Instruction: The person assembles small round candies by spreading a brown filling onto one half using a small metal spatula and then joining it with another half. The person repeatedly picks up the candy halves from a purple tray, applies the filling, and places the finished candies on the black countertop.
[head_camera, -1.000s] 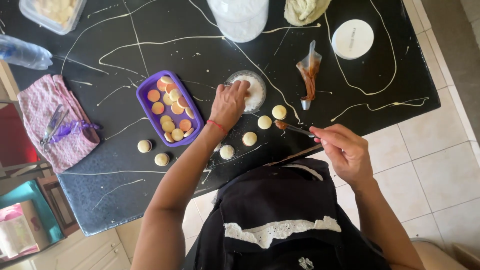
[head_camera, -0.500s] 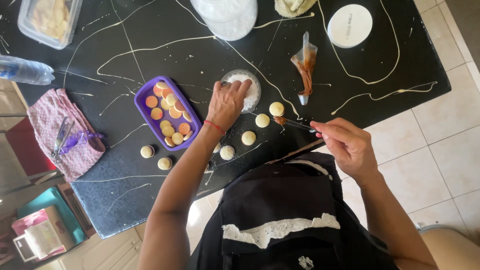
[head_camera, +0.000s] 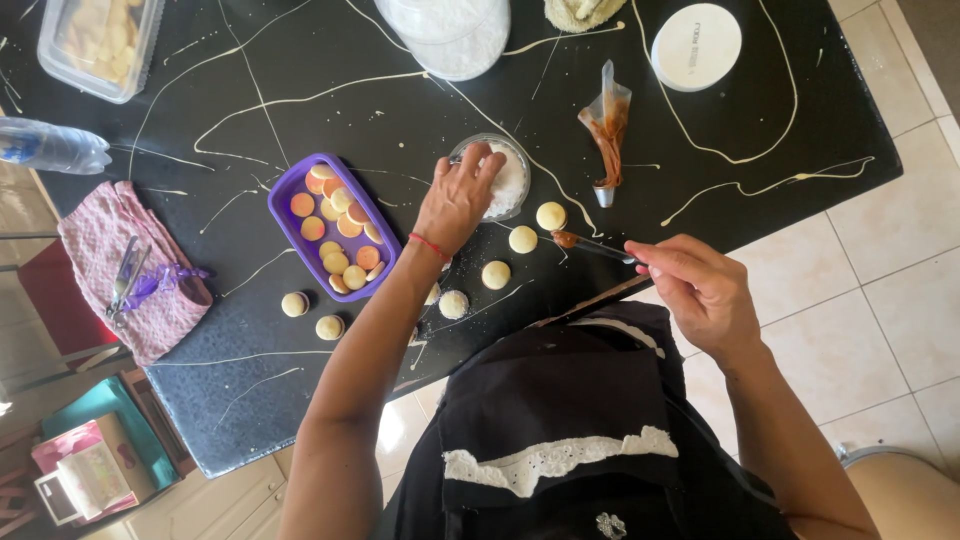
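Since the earlier frame the left hand (head_camera: 457, 203) has reached farther, its grip now pressed together in the small glass bowl (head_camera: 497, 178) of white powder. The right hand (head_camera: 700, 290) pinches a knife (head_camera: 590, 245), long axis pointing left toward the round cookies (head_camera: 522, 239) on the counter (head_camera: 760, 120), right of the purple tray (head_camera: 285, 215).
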